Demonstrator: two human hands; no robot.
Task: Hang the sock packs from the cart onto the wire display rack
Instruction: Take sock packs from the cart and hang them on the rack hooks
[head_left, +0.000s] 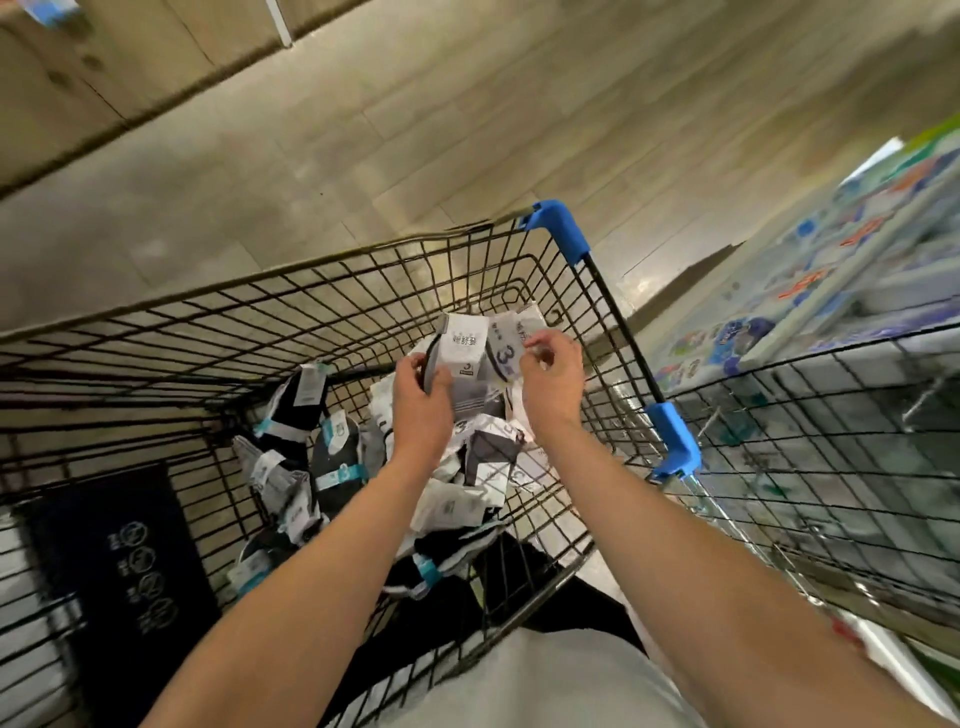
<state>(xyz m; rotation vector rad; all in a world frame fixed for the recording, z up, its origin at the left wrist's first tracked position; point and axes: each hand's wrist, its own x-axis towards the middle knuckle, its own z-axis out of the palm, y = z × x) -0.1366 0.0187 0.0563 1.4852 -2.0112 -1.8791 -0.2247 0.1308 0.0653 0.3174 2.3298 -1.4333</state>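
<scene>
Both my hands reach into a black wire cart (322, 291) with blue corner guards. My left hand (422, 400) grips the left side of a grey sock pack (466, 353) with a white label. My right hand (551, 382) pinches the label of a second sock pack (506, 345) right beside it, marked with a blue 3. Both packs are lifted above a pile of several sock packs (467, 478) on the cart floor, black ones to the left and white-grey ones in the middle. The black wire display rack (831, 441) stands to the right of the cart.
A dark sign panel (130, 551) leans at the cart's near left. Blurred shelves of colourful goods (831, 280) rise at the right behind the rack. Pale tiled floor (467, 130) stretches beyond the cart, with cardboard boxes (78, 78) at the upper left.
</scene>
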